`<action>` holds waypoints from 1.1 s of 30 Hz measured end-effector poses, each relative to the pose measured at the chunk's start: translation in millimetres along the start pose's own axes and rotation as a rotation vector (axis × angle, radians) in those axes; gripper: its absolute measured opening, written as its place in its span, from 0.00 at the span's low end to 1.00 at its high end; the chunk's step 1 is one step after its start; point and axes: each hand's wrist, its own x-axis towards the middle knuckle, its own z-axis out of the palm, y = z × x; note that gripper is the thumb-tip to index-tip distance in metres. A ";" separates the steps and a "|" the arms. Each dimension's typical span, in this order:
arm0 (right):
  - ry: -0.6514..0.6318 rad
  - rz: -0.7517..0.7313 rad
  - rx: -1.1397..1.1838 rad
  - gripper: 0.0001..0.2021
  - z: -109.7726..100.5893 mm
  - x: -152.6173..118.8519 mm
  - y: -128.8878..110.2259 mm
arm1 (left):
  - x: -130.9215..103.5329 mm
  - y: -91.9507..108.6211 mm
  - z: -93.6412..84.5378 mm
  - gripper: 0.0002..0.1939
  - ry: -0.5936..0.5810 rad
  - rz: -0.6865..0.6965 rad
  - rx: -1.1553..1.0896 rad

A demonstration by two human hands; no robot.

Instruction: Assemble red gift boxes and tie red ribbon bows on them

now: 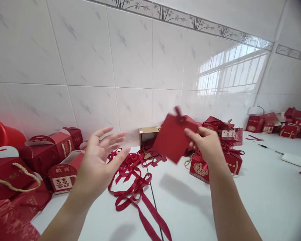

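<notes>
Between thumb and fingers, my right hand point(204, 142) pinches the right edge of a square red card point(169, 139), held in the air and slightly blurred. A short ribbon loop point(178, 113) sticks up from the card's top. My left hand point(104, 154) is raised at the left of the card, fingers spread, holding nothing. Below and between the hands, a tangle of dark red ribbon point(136, 187) lies on the white table point(185, 207). Behind the card stands an open brown carton point(146, 131). A red gift box point(200, 167) with a gold round emblem sits below my right hand.
Several red gift boxes point(65, 175) with rope handles crowd the left side, before a red plastic tub point(5, 134). More red boxes point(256, 123) stand at the far right. A pen point(263, 146) and a white flat object point(296, 160) lie at the right. A tiled wall rises behind.
</notes>
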 end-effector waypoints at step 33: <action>0.082 -0.319 -0.041 0.13 30.5 -12.9 1.2 | 32.0 -187.9 -25.5 0.15 -0.222 -0.424 0.810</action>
